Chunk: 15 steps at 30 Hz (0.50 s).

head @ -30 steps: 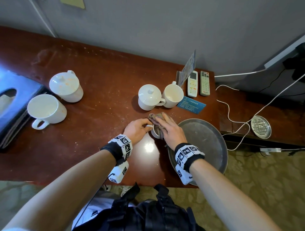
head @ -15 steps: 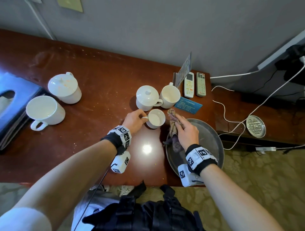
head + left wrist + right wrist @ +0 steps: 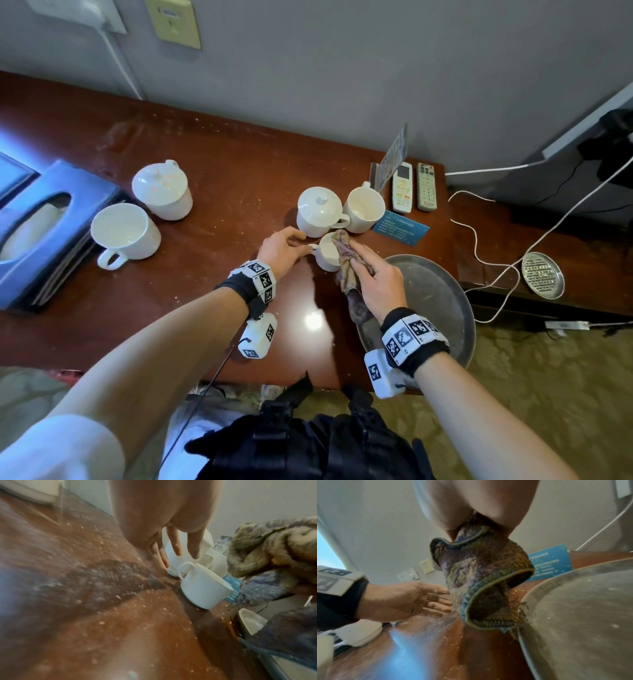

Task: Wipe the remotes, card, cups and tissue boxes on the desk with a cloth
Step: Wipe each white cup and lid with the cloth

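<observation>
Small white cup [image 3: 327, 255] upright on brown worktop [image 3: 212, 178], just in front of lidded cup [image 3: 318, 211] and open cup [image 3: 363, 209], just left of round metal tray [image 3: 442, 308]. Cloth [image 3: 346, 260] bunched in right hand [image 3: 376, 284], grip clamped on it, front end pressed over cup rim, tail hanging down toward tray edge. Left hand [image 3: 281, 248] beside cup handle, fingers [image 3: 176, 545] straight and relaxed, grip apart; contact with handle unclear. Two remotes [image 3: 414, 186] side by side at back right of worktop, near wall. Blue card [image 3: 400, 228] flat just in front of remotes, right of open cup. Upright card stand [image 3: 394, 157] behind remotes. Further left: another lidded cup [image 3: 161, 190] and large open mug [image 3: 125, 233], close together. Dark blue tissue box [image 3: 37, 222] at far left edge. Crumbs and dust specks across worktop. Small perforated metal dish [image 3: 543, 275] and white cable [image 3: 486, 246] on lower ledge to right.
</observation>
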Available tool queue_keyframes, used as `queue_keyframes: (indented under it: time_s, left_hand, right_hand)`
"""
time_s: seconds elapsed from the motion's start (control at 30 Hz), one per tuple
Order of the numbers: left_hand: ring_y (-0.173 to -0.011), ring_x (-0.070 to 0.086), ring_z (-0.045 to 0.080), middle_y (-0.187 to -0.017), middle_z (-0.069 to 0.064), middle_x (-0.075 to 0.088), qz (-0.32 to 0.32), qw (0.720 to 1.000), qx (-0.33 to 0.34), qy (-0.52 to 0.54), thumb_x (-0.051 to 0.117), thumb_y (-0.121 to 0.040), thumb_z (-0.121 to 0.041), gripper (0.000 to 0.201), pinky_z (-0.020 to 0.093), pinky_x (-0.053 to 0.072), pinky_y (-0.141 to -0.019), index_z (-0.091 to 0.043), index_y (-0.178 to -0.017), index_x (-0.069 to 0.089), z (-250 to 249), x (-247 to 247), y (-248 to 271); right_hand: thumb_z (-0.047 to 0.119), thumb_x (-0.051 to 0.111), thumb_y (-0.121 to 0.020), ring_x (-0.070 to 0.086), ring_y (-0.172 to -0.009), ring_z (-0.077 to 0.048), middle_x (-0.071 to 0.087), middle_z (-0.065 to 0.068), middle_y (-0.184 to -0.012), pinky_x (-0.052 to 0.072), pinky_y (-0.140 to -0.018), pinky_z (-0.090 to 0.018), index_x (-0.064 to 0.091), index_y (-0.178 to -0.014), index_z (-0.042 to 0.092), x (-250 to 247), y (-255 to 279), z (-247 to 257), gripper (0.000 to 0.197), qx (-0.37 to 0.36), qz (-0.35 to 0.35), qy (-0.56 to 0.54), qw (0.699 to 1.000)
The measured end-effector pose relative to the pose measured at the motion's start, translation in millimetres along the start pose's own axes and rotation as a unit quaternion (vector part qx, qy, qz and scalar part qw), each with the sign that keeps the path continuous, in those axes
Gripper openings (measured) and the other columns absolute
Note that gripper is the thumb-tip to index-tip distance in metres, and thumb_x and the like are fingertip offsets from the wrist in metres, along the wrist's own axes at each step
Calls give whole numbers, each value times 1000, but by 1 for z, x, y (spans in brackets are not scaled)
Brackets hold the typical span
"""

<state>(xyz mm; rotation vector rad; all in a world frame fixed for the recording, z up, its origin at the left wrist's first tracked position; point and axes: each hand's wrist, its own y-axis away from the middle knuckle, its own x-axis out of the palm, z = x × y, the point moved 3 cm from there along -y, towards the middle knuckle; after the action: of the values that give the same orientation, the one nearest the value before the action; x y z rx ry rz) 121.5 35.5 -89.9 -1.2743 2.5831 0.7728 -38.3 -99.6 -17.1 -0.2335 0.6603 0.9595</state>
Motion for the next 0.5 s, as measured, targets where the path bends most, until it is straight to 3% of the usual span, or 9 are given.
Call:
queue_keyframes:
  time_s: [0.07,0.13,0.23,0.4,0.5]
  left_hand:
    - [-80,69,12,-96,-3,71,-17,999,9,-26,75,-86,-30,27,17,50,-68,-23,-110,66,1,-16,9]
    - [-81,69,11,-97,-5,71,-37,997,16,-61,74,-86,-38,28,26,55,-76,-28,-110,65,3,-36,17]
    - [-95,67,17,-109,-3,69,-64,993,22,-97,71,-85,-44,30,39,56,-87,-32,-112,63,3,-72,33]
    - [-110,58,16,-123,-3,60,-136,979,35,-146,70,-89,-39,35,36,48,-95,-27,-121,61,4,-136,61]
    - [-117,56,18,-131,0,57,-182,971,27,-150,72,-87,-35,40,31,44,-98,-24,-124,60,12,-171,76]
  right_hand:
    - [22,58,-97,54,-125,-6,61,12,-133,40,-112,-35,59,-132,37,11,-1,8,38,-16,10,-8,1000]
    - [23,60,-96,56,-123,-9,63,11,-130,42,-110,-35,60,-130,38,23,-2,19,37,-33,22,-12,999]
    - [22,59,-97,54,-124,-9,62,10,-131,39,-110,-29,62,-129,35,44,-5,43,35,-49,58,-17,997]
    - [24,56,-99,54,-124,-11,62,7,-133,42,-109,-37,61,-132,32,85,-18,73,35,-57,129,-45,989]
    - [24,56,-98,56,-123,-11,62,5,-132,42,-109,-36,61,-132,31,107,-26,93,35,-76,142,-39,986]
